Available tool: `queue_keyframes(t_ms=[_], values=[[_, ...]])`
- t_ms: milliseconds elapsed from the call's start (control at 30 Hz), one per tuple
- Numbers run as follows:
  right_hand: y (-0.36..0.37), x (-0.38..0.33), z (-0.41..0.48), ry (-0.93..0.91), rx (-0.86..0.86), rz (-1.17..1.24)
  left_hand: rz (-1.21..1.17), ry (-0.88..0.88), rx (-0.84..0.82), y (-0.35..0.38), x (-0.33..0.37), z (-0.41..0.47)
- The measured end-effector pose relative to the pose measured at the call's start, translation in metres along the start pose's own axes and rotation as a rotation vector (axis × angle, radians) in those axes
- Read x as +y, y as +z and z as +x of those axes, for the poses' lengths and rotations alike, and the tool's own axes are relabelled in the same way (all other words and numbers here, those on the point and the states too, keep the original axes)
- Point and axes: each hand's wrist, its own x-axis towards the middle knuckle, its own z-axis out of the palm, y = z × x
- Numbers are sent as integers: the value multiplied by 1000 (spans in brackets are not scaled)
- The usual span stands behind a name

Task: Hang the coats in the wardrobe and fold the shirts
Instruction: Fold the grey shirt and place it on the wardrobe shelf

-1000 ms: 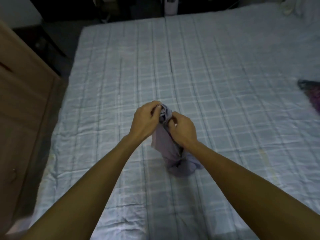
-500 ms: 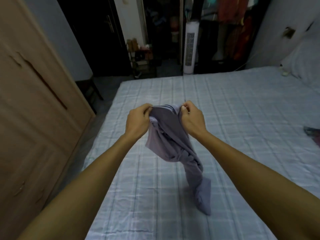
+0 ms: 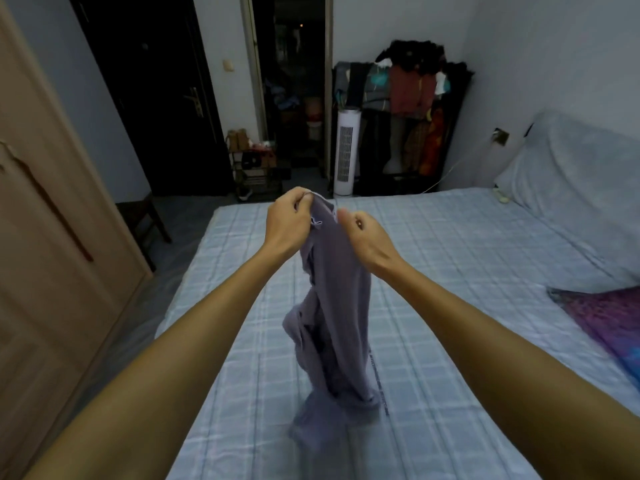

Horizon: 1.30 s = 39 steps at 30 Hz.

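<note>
Bed [image 3: 450, 258]: fills the room's middle, spread with a pale checked sheet, serving as the work surface for folding. Wardrobe [image 3: 52, 237]: light wood, doors closed, along the left wall just beside the bed; the coats would go in here, though none is in hand. Clothes rack [image 3: 408, 109]: against the far wall, heaped with dark and red garments, well apart from the work. Pillow [image 3: 571, 202]: pale, at the bed's right edge, with a purple patterned cloth [image 3: 602, 323] lying just before it. Tower fan [image 3: 346, 154]: white, upright, by the doorway. Shirt [image 3: 332, 306]: grey-lilac, bunched and twisted, hanging from its top edge, the lower end blurred and seemingly brushing the sheet near the front; held high, probably so its weight shakes it straight before it is laid flat. Left hand [image 3: 287, 225]: arm stretched forward, wrist raised, fingers curled and pinching the top hem. Right hand [image 3: 363, 237]: likewise extended, just beside the left, knuckles up, thumb forward; it seems to grip the cloth's edge, though the contact lies hidden behind the hand. Folding judged barely begun.
</note>
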Motion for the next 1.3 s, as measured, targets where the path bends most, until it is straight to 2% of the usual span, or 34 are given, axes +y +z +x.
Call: queue_keyframes(t_ms=[100,200,300,367,433,533,667,733,833,900,1033,1133,1167,1233,1300], values=[[-2,9,-3,-103,-109,-159,10,69,-56,2,0,5],[-10,12,-4,-96,-54,-332,53,129,-114,-3,-9,8],[-22,12,-2,-35,-35,-219,-28,81,-70,-17,-20,14],[-24,9,-3,23,-137,-184,-62,44,-60,-24,-22,18],[-18,3,-7,64,-265,-263,-125,18,-58,-27,-19,20],[-3,6,-9,135,-409,-345,-198,-22,5,-28,-13,19],[-2,24,-13,223,-499,-728,-198,-34,147,-41,-11,21],[-14,29,-14,326,-522,-789,-180,-35,213,-52,-15,24],[-36,34,-8,358,-425,-860,-94,-6,234,-65,-24,24],[-48,31,-1,278,-240,-889,-75,-4,263,-67,-27,23],[-65,33,5,123,118,-768,-49,38,295,-67,-32,25],[-78,37,4,99,192,-695,2,85,297,-68,-38,27],[-83,37,3,99,141,-678,13,82,299,-68,-40,28],[-92,37,3,130,-92,-703,58,71,287,-65,-47,31],[-103,41,6,192,-297,-882,109,51,264,-57,-56,32]])
